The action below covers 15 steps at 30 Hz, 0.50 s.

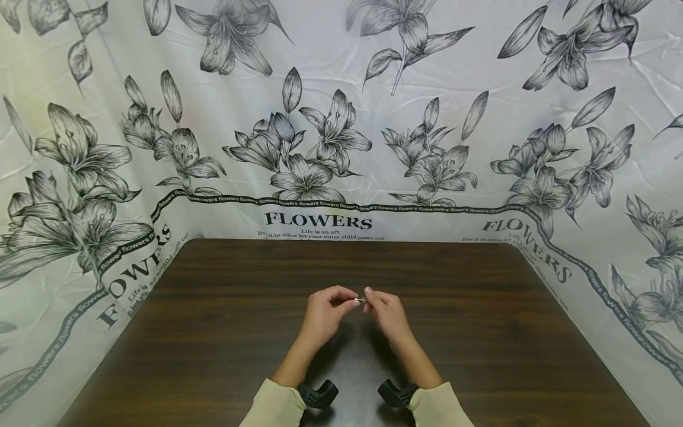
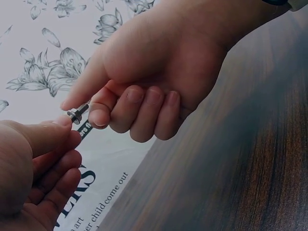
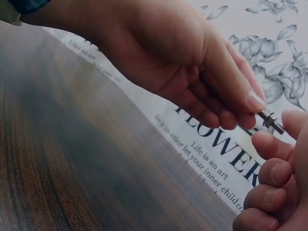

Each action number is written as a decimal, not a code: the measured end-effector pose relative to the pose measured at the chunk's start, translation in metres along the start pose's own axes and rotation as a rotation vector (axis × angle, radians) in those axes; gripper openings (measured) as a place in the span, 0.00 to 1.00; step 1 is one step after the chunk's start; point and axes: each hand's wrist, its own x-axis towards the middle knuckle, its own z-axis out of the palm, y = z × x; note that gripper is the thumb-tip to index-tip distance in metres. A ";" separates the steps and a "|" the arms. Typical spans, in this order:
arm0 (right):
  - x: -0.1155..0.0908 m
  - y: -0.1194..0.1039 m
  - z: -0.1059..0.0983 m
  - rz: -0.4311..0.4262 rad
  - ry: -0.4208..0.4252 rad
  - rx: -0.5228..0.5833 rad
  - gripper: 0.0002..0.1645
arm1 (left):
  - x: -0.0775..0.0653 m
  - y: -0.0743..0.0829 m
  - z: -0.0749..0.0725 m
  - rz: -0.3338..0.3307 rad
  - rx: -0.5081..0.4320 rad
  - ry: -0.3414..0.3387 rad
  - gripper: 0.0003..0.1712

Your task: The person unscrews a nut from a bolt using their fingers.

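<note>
A small metal bolt with a flanged, nut-like collar around its shank is held up above the table between both hands. My left hand pinches one end of the bolt between thumb and fingertips, which hide that end. The threaded end points to the right. My right hand has its thumb and forefinger curled round this threaded end, close to the collar. Its other fingers are folded toward the palm in the left wrist view.
Below the hands lies a dark wood-grain table. A white cloth printed with flowers and lettering hangs behind the table and along its sides. Each wrist carries a black device, one on the left and one on the right.
</note>
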 end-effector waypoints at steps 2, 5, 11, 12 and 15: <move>0.000 -0.001 0.000 0.009 -0.011 -0.004 0.31 | 0.000 0.000 0.000 0.004 0.004 -0.004 0.05; -0.001 -0.003 0.000 0.022 -0.033 -0.008 0.30 | 0.000 0.001 0.000 0.005 0.015 -0.005 0.05; -0.010 -0.024 0.000 0.009 -0.082 -0.004 0.25 | 0.000 0.001 0.001 0.006 0.017 -0.006 0.05; -0.011 -0.028 0.000 0.001 -0.084 -0.008 0.24 | 0.000 0.000 0.001 0.006 0.014 -0.008 0.05; -0.014 -0.035 0.001 -0.015 -0.080 -0.010 0.22 | 0.000 0.000 0.001 0.008 0.013 -0.008 0.05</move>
